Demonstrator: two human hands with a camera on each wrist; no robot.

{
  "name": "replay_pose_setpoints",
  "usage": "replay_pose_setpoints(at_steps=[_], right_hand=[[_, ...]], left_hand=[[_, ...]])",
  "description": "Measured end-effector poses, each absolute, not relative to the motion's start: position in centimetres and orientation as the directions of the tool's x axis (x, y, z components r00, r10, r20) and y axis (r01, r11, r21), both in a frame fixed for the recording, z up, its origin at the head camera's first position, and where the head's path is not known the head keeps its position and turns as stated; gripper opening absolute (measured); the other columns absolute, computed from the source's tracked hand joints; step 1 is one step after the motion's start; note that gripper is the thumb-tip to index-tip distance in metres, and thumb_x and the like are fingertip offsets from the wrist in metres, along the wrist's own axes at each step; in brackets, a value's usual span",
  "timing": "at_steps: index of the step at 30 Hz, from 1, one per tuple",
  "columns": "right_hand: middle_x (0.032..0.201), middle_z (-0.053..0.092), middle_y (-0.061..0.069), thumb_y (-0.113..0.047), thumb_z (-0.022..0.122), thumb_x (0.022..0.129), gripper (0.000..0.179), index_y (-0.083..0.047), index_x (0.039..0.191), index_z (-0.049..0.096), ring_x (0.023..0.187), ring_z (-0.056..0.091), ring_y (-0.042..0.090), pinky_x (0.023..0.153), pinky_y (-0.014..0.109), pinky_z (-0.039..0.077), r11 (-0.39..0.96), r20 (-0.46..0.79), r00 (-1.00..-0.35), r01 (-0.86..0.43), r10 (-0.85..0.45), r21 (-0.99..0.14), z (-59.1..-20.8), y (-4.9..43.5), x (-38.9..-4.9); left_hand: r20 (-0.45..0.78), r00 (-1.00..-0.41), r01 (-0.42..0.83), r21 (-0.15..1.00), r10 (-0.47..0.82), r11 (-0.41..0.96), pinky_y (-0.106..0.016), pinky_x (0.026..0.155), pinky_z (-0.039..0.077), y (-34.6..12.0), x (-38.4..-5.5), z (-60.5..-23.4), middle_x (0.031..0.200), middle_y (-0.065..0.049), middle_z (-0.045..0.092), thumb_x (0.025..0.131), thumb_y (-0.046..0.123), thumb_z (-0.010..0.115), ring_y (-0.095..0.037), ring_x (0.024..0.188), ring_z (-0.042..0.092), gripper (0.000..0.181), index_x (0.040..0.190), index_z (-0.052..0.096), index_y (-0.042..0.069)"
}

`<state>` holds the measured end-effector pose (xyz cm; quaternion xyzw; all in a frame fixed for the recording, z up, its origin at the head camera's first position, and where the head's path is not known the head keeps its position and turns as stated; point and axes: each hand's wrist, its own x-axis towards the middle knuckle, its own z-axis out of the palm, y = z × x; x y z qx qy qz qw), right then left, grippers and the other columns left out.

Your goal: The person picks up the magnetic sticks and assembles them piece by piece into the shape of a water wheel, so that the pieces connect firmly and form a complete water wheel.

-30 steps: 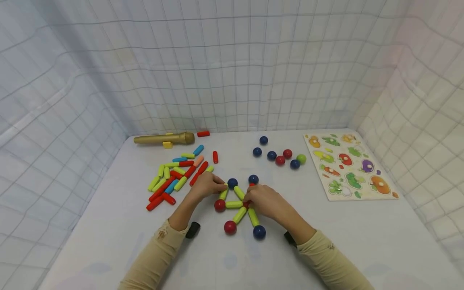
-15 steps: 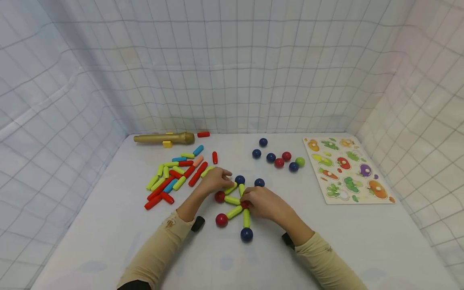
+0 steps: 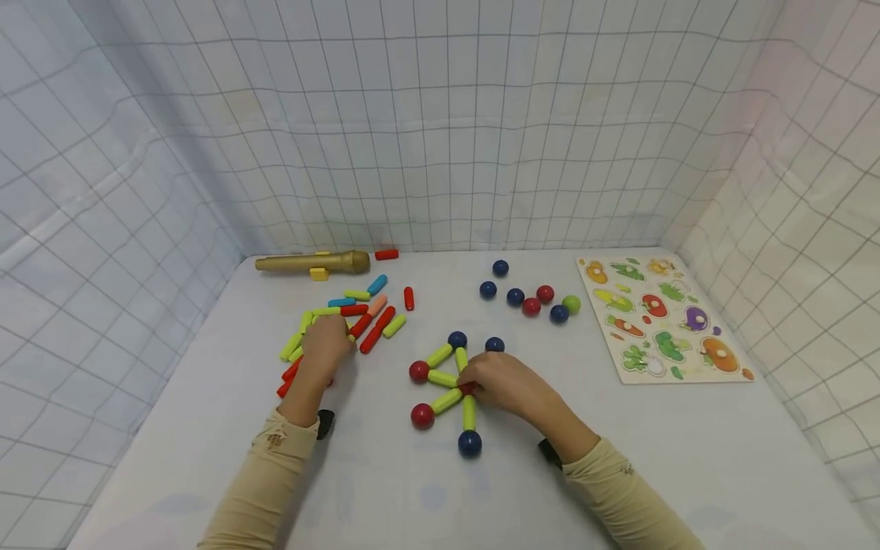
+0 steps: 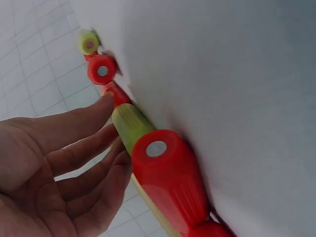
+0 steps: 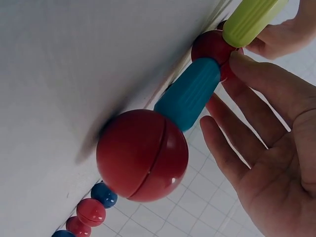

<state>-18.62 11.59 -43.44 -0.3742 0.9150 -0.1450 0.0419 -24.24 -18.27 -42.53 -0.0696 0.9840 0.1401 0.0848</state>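
On the white table, yellow-green magnetic rods (image 3: 446, 401) radiate from a central red ball (image 5: 210, 47), with red and dark blue balls (image 3: 470, 444) at their outer ends. My right hand (image 3: 505, 382) pinches that central ball between thumb and fingers, hiding part of the figure in the head view. In the right wrist view, a blue rod (image 5: 190, 94) joins the centre to another red ball (image 5: 143, 155). My left hand (image 3: 325, 350) is over the loose rod pile, thumb and fingertips right at a yellow-green rod (image 4: 132, 123); I cannot tell if they grip it. Beside it lies a red rod (image 4: 170, 177).
Several loose red, blue and yellow-green rods (image 3: 374, 330) lie at the left. Behind them is a gold toy microphone (image 3: 312, 263). Loose balls (image 3: 531, 306) sit at the back right, near a vegetable puzzle board (image 3: 663, 321). Grid-patterned cloth walls (image 3: 440, 153) enclose the table.
My left hand has let go of a yellow-green rod between a red and a blue ball and moved left to the pile. The figure has turned clockwise, with my right hand still at its centre.
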Motion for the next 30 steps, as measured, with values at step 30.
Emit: replay_pose_setpoints(at_steps=[30], right_hand=[[0.085, 0.071, -0.005, -0.022, 0.079, 0.081, 0.016, -0.020, 0.097, 0.078, 0.075, 0.061, 0.008, 0.071, 0.023, 0.054, 0.754, 0.052, -0.769, -0.635, -0.637, -0.167, -43.5, 11.4, -18.4]], left_hand=[[0.029, -0.993, -0.101, 0.288, -0.114, 0.952, -0.043, 0.071, 0.055, -17.8, -23.3, -42.5, 0.092, -0.025, 0.061, 0.093, 0.006, 0.059, -0.035, 0.084, 0.058, 0.024, 0.109, 0.065, -0.011]])
